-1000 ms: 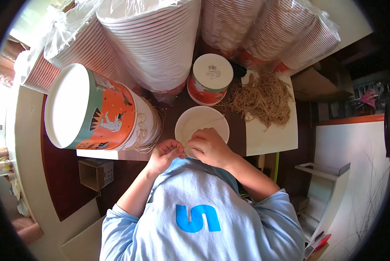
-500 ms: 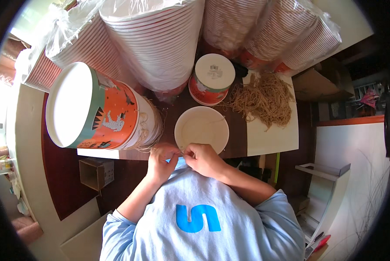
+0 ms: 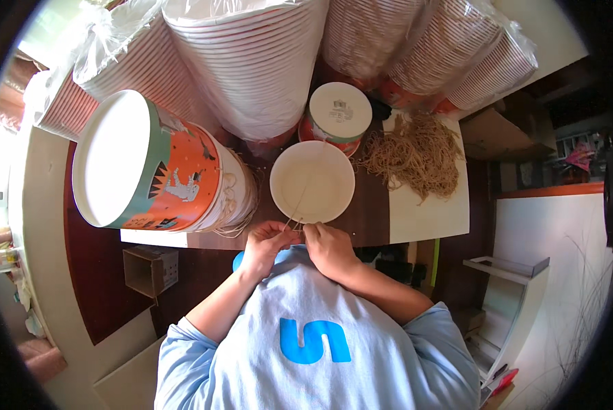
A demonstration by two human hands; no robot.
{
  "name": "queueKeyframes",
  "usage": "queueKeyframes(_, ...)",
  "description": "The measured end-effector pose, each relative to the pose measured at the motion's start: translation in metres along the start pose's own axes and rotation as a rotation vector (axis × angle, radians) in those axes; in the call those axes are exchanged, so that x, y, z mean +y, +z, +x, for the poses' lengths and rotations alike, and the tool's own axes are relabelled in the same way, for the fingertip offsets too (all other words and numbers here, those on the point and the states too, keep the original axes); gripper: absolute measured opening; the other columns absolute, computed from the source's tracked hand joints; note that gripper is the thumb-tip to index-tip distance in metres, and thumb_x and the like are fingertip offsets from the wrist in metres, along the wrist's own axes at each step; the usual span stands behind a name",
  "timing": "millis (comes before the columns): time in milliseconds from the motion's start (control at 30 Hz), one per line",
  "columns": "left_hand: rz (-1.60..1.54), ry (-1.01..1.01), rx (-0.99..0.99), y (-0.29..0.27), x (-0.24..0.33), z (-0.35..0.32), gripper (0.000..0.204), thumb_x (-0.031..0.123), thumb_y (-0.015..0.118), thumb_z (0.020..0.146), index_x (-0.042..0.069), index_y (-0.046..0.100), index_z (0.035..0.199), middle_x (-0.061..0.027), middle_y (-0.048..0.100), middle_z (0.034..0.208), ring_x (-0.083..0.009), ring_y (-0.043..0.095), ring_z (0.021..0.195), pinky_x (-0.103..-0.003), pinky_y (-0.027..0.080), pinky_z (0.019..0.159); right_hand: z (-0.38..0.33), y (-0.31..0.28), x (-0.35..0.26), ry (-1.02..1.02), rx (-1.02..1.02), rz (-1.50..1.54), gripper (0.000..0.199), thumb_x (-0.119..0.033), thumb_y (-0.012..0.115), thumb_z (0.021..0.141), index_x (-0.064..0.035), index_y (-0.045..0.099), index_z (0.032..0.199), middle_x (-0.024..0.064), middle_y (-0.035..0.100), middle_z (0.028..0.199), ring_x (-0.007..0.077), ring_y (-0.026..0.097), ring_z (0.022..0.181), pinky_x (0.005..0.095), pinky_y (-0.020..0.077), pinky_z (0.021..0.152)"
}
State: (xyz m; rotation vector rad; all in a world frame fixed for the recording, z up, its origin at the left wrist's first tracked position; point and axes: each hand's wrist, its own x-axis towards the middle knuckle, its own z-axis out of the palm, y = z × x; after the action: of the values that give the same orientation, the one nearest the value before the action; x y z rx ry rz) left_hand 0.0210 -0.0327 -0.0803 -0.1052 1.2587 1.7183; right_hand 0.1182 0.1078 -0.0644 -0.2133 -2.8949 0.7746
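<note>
A white paper bucket stands at the table's front, its mouth toward me. A thin tan cord runs across its opening down to the near rim. My left hand pinches the cord just left of the rim. Close beside it, my right hand has its fingers closed at the same spot, with short cord strands showing between the two hands. The right fingertips partly hide their grip. A loose heap of tan cord lies to the right on a pale sheet.
Left of the bucket lies a stack of printed orange-and-green buckets with cords hanging from it. Behind stands an upturned bucket. Tall plastic-wrapped bucket stacks line the back. An open cardboard box sits below the table at left.
The white bucket has shifted away from me and slightly left. Both hands have come closer together, slightly rightward, and the cord across the bucket's mouth now shows as a straight line.
</note>
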Motion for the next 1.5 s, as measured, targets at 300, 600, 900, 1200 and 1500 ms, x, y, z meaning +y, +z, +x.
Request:
queueKeyframes(300,-0.093,-0.059,-0.071,-0.004,-0.011,0.003,0.006,0.008,0.062,0.085,0.002,0.062,0.087,-0.0075,0.066,0.085,-0.0125,0.063,0.076,-0.023,0.049,0.069,-0.003,0.028,0.008,0.377,0.013,0.652,0.014,-0.011,0.057,0.083,0.0002,0.061,0.091,0.0110,0.065,0.083,0.0202,0.063,0.069,0.0317,0.0504,0.060)
queueKeyframes(600,0.116,0.108,-0.014,-0.007,-0.019,0.001,0.006,0.005,0.061,0.085,-0.001,0.062,0.082,-0.0079,0.066,0.077,-0.0131,0.064,0.072,-0.024,0.050,0.069,-0.003,0.030,0.005,0.733,-0.082,1.627,0.016,-0.015,0.057,0.089,-0.0018,0.066,0.094,0.0015,0.065,0.085,0.0080,0.058,0.077,0.0215,0.0467,0.071)
queueKeyframes(900,0.175,0.153,0.051,0.006,-0.009,-0.004,0.006,0.004,0.063,0.083,-0.002,0.061,0.085,-0.0061,0.066,0.078,-0.0108,0.062,0.071,-0.022,0.050,0.067,0.000,0.030,0.005,0.683,-0.046,1.517,0.019,-0.015,0.058,0.088,-0.0004,0.065,0.098,0.0050,0.066,0.090,0.0106,0.060,0.079,0.0244,0.0479,0.074)
queueKeyframes(1200,0.522,0.392,0.088,0.001,-0.017,-0.005,0.009,-0.002,0.061,0.082,-0.004,0.061,0.091,-0.0083,0.065,0.086,-0.0133,0.064,0.078,-0.025,0.052,0.072,-0.005,0.040,0.015,0.923,-0.127,1.911,0.020,-0.016,0.060,0.085,-0.0039,0.063,0.100,0.0066,0.066,0.094,0.0143,0.061,0.083,0.0268,0.0458,0.076)
queueKeyframes(1500,0.893,0.595,0.158,0.013,-0.002,-0.011,0.014,0.002,0.067,0.074,0.000,0.065,0.088,-0.0121,0.065,0.081,-0.0203,0.066,0.072,-0.029,0.054,0.065,-0.004,0.033,0.008,0.917,-0.082,1.756,0.018,-0.019,0.060,0.085,-0.0038,0.066,0.092,0.0024,0.065,0.087,0.0101,0.055,0.074,0.0237,0.0419,0.069)
